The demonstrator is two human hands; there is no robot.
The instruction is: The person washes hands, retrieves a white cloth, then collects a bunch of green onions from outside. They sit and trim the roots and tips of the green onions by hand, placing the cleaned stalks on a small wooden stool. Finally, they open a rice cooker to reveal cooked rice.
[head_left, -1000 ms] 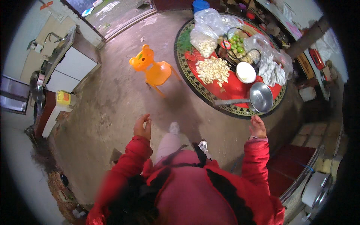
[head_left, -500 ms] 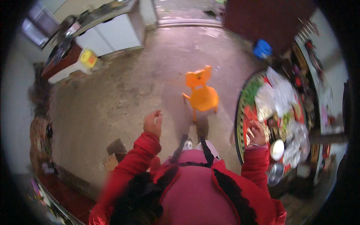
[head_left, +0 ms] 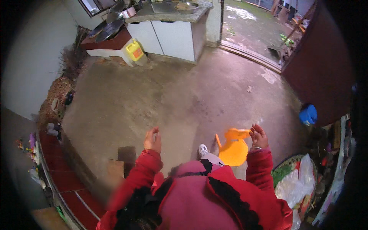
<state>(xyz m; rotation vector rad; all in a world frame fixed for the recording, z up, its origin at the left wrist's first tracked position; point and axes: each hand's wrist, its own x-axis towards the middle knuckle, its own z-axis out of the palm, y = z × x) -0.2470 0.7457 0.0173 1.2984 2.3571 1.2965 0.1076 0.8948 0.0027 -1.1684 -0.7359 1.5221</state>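
My left hand (head_left: 153, 140) is held out over the floor, its fingers loosely bent and apart with nothing in them. My right hand (head_left: 259, 136), with a bracelet at the wrist, is raised with spread fingers and holds nothing. Just beside it stands a small orange chair (head_left: 233, 152), partly behind my right sleeve. The right fingers overlap the edge of its backrest in view; no grip on it shows. Both my arms are in red sleeves, and one white shoe (head_left: 202, 150) shows below my apron.
A round table of bagged food and greens (head_left: 283, 174) is at the right. A blue bucket (head_left: 308, 114) sits by the dark door (head_left: 326, 63). Ahead are a white cabinet (head_left: 172, 38), a yellow jug (head_left: 134, 50) and a doorway. Cardboard (head_left: 115, 168) lies at the left.
My view has swung left and farther ahead. The chair and the food table now appear lower and farther right, and the chair is close to my right hand. Both hands stay empty.
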